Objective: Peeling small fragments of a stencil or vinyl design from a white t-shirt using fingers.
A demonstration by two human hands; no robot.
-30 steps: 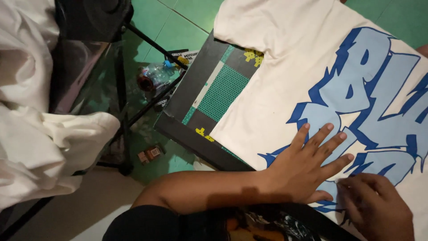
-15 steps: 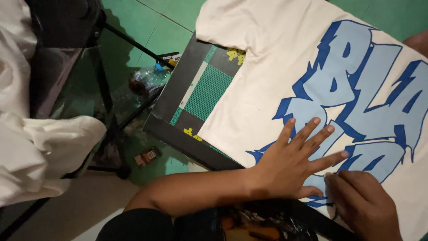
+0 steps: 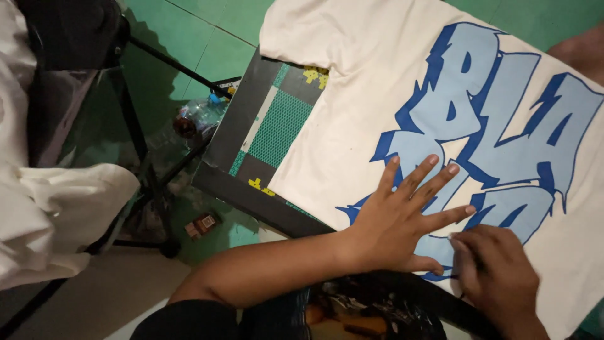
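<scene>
A cream T-shirt (image 3: 352, 107) with a large light-blue and dark-blue graffiti print (image 3: 497, 126) lies spread over a black board (image 3: 236, 126). My left hand (image 3: 396, 220) rests flat on the shirt's lower print, fingers spread, palm down. Just to its right, my right hand (image 3: 497, 277) has its fingers curled and pinched at the lower edge of the print; whatever it grips is too small and blurred to make out.
The board shows a green mesh panel (image 3: 280, 126) and yellow marks. White cloth (image 3: 56, 214) is piled at the left over a black metal frame (image 3: 135, 132). A plastic bottle (image 3: 195, 116) and a small packet (image 3: 201, 223) lie on the green tiled floor.
The view has shifted so the shirt sits further left and lower in frame. My left hand stays flat on the print; my right hand has crept slightly up beside it.
</scene>
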